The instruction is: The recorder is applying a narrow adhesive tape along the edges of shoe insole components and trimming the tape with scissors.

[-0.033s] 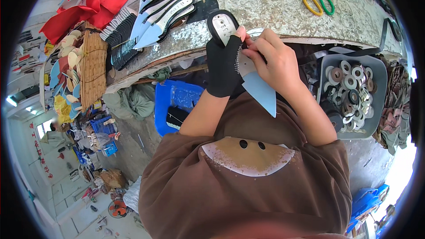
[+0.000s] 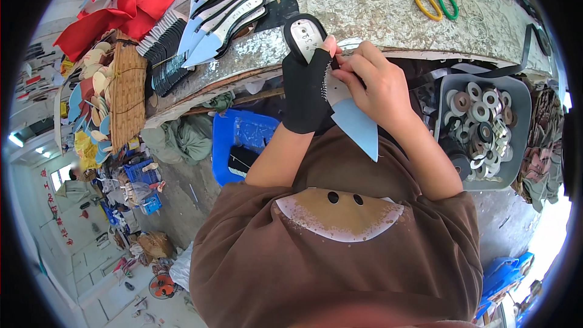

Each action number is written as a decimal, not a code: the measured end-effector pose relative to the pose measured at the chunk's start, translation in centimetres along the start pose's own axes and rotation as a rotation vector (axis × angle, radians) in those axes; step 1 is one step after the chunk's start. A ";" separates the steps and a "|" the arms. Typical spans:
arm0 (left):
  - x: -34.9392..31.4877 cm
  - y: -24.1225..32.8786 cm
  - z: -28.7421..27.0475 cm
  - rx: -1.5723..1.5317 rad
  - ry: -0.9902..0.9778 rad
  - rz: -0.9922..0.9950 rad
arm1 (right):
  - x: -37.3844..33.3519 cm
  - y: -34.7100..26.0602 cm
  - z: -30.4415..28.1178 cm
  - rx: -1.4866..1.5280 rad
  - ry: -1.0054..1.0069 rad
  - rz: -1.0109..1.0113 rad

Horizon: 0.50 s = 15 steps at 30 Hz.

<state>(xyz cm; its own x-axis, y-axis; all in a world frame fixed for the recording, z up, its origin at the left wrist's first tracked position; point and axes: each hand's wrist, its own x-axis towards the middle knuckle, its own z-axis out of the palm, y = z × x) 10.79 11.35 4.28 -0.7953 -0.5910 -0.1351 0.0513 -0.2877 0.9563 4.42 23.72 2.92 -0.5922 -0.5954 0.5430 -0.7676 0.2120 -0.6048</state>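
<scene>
My left hand (image 2: pixel 305 94), in a black glove with bare fingertips, is closed around a shoe insole (image 2: pixel 357 127). The insole has a white heel end edged in black, pointing away from me, and a light blue pointed toe toward my body. Against its right edge, my bare right hand (image 2: pixel 381 85) is closed in a pinch, close to the left thumb. What lies between the right fingertips is hidden. Several similar insoles (image 2: pixel 228 21), white and blue with black edging, are stacked at the upper left of the worktable (image 2: pixel 358 0).
Green-and-yellow-handled scissors (image 2: pixel 436 0) lie at the far right. A grey bin (image 2: pixel 516 167) of tape rolls stands right, with a black strip (image 2: pixel 486 73) above it. Red cloth (image 2: pixel 143 9) lies far left. A blue crate (image 2: pixel 221 146) sits below the table edge.
</scene>
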 end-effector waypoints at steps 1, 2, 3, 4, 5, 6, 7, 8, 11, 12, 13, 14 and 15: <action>0.0 0.1 0.0 0.004 -0.002 -0.005 | -0.5 0.4 0.1 0.002 -0.036 -0.020; -0.1 0.2 0.1 0.013 0.015 -0.041 | -0.9 0.7 -0.1 0.015 -0.080 -0.016; -0.1 0.2 0.2 0.023 0.030 -0.077 | -1.3 1.0 -0.3 0.015 -0.078 -0.010; -0.2 0.2 0.3 0.026 0.029 -0.080 | -1.7 1.3 -0.5 -0.012 -0.148 -0.013; -0.3 0.1 0.4 0.048 0.012 -0.068 | -1.9 1.4 -0.7 -0.040 -0.218 -0.016; -0.3 0.1 0.5 0.070 -0.005 -0.055 | -1.9 1.5 -0.8 -0.039 -0.215 -0.011; -0.5 0.0 0.6 0.073 -0.007 -0.058 | -1.9 1.5 -1.0 -0.050 -0.265 0.007; -0.6 -0.1 0.8 0.073 -0.007 -0.031 | -1.9 1.5 -1.3 -0.061 -0.315 0.026; -0.4 0.1 0.4 0.014 -0.178 0.144 | -1.4 1.5 -2.0 -0.045 -0.237 0.042; -0.4 0.3 0.4 0.078 -0.250 0.214 | -1.4 1.5 -2.2 -0.045 -0.231 0.047; -0.6 1.3 0.8 0.144 -0.318 0.285 | -1.4 1.5 -2.4 0.038 -0.161 0.081; -0.3 1.5 0.1 0.249 -0.381 0.196 | -1.4 1.4 -2.6 0.120 -0.091 0.113; 0.2 1.4 -0.7 0.353 -0.442 0.106 | -1.5 1.8 -2.8 0.123 -0.087 0.117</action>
<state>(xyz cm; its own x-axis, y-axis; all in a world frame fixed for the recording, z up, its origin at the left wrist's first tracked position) 11.17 10.27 5.44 -0.9776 -0.2099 0.0150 0.0003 0.0699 0.9976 3.18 27.14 2.66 -0.6478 -0.6384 0.4157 -0.6560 0.1901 -0.7305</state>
